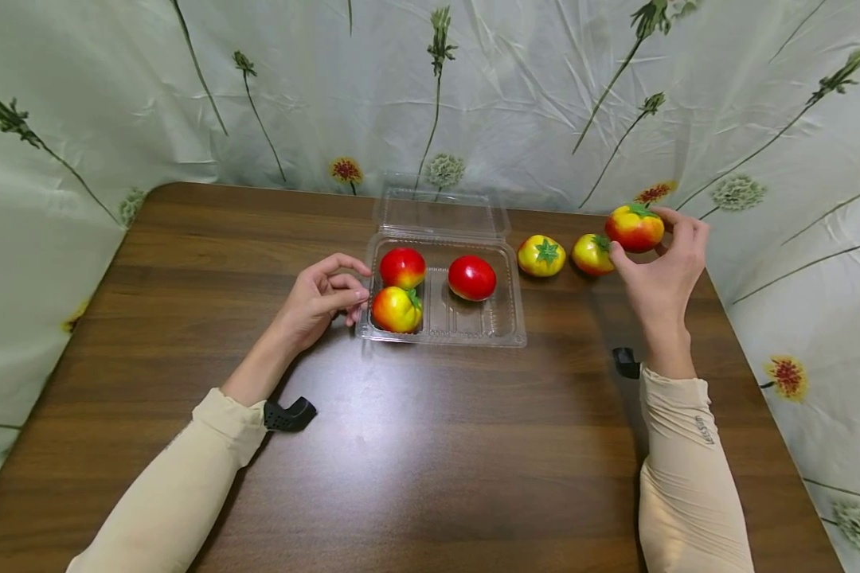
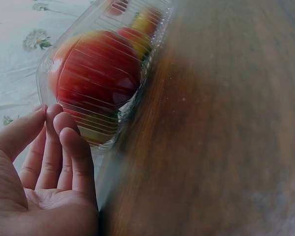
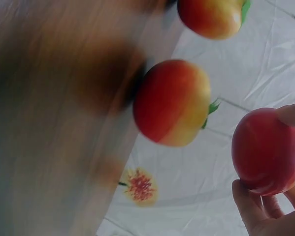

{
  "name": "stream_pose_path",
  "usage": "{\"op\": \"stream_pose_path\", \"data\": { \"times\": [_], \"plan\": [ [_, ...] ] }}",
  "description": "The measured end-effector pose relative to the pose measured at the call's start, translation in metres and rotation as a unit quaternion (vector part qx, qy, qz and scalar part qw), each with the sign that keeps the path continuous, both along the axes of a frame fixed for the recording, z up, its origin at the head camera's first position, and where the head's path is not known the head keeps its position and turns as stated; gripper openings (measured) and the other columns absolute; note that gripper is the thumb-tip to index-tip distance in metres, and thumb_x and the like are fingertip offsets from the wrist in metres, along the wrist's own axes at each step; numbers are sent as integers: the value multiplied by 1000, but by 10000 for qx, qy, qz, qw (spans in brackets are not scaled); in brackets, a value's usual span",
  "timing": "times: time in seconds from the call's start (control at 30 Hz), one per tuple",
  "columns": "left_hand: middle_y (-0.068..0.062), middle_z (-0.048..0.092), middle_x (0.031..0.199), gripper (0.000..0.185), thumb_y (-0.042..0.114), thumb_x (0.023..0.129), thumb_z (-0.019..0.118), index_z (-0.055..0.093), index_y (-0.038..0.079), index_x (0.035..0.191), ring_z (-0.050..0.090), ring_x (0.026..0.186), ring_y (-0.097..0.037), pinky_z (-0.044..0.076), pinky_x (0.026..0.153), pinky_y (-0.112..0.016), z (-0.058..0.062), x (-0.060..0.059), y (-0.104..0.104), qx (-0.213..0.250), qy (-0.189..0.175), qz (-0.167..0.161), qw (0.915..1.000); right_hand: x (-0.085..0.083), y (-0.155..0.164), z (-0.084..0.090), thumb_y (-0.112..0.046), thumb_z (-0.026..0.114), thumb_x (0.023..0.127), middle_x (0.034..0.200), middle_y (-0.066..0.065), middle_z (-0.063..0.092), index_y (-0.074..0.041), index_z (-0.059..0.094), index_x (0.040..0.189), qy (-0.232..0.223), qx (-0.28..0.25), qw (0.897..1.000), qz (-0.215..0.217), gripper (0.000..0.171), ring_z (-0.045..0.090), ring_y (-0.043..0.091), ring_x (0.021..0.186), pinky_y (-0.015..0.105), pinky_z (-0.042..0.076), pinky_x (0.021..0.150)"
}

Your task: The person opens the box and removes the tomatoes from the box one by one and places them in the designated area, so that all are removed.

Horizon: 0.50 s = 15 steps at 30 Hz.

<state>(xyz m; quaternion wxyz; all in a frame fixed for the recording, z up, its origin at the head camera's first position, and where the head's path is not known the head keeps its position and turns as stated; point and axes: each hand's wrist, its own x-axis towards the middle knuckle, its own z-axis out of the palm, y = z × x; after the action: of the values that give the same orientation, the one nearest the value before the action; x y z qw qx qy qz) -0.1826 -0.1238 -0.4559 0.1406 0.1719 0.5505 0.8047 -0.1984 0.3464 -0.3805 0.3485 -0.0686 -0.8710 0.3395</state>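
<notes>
A clear plastic clamshell box (image 1: 440, 338) lies on the table with its lid (image 1: 440, 211) folded back. In its left part sit a red tomato (image 1: 402, 267) and a yellow-red tomato (image 1: 397, 310); a red tomato (image 1: 472, 278) sits farther right. My left hand (image 1: 322, 296) pinches the box's left rim between thumb and fingertips, close up in the left wrist view. Above the table's back right, my right hand (image 1: 662, 267) grips a red-yellow tomato (image 1: 634, 228) with a green top. In the right wrist view, thumb and fingers hold that tomato (image 3: 265, 150) from opposite sides.
Two yellow-red tomatoes stand on the table right of the box: one tomato (image 1: 541, 255) beside it, another tomato (image 1: 592, 254) below the right hand. A flower-printed cloth (image 1: 294, 95) hangs behind the brown wooden table (image 1: 430, 461).
</notes>
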Motion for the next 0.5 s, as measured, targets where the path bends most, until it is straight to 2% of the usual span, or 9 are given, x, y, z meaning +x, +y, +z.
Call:
{"op": "stream_pose_path", "data": {
  "times": [0.17,0.4,0.5],
  "plan": [
    [-14,67,76,27,-9,91,62,52,-7,116,57,55,-24,52,48,-26,0,0,1,23,10,-9,10000,-1,12,-3,-23,84,73,122,-2,48,-18,60,126,-126,-157,9997,-170,58,54,11,113,14,49,89],
    [-15,67,76,27,-9,91,62,52,-7,116,56,55,-24,52,48,-26,0,0,1,59,24,-19,10000,1,26,-5,-27,82,75,117,-10,44,-21,60,125,-372,-352,9969,-605,55,51,3,106,15,50,77],
    [-15,66,75,27,-9,91,61,52,-7,116,56,55,-24,52,48,-26,0,0,1,56,26,-9,10000,1,31,-6,-28,82,74,115,-11,44,-20,60,124,-464,-292,9961,-686,55,47,1,106,16,49,80]
  ]
}}
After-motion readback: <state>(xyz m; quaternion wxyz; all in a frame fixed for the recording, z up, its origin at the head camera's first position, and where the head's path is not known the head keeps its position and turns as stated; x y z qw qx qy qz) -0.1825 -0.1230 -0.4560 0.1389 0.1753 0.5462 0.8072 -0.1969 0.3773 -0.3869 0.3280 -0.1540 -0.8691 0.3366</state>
